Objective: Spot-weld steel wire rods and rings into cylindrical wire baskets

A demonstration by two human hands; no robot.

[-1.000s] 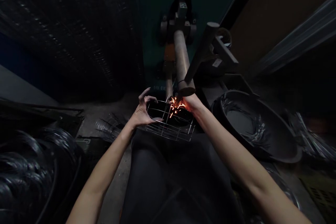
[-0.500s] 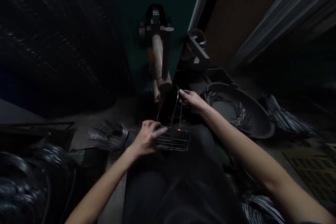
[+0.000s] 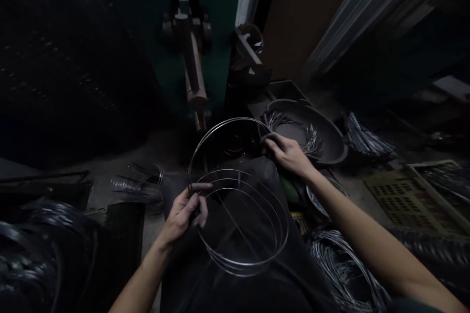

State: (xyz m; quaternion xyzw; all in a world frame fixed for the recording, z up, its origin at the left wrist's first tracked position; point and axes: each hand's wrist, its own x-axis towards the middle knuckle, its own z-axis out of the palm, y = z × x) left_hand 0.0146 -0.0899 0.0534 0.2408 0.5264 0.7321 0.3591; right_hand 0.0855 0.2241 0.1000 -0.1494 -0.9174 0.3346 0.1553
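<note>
Whereas sparks are thrown at the tip of the welder arm [image 3: 194, 83] a second earlier, none are seen in the head view now. The wire basket [image 3: 238, 222] is drawn back from that tip and laid over the lap [image 3: 227, 298], with its open mouth turned up toward the camera. The left hand [image 3: 183, 211] is placed at the basket's 9 o'clock, its grip closed on the rim wire with the thumb laid along it. The right hand [image 3: 290, 154] is set at 2 o'clock, its grip closed on the large upper hoop. Contact with the welder is thus judged to be ended for that joint, and the basket is presented whole to the eye. A pan [image 3: 341, 154] of cut wires is seen just beyond the right hand at 1 o'clock. Wire bundles [image 3: 341, 269] lie at the basket's 4 o'clock.
</note>
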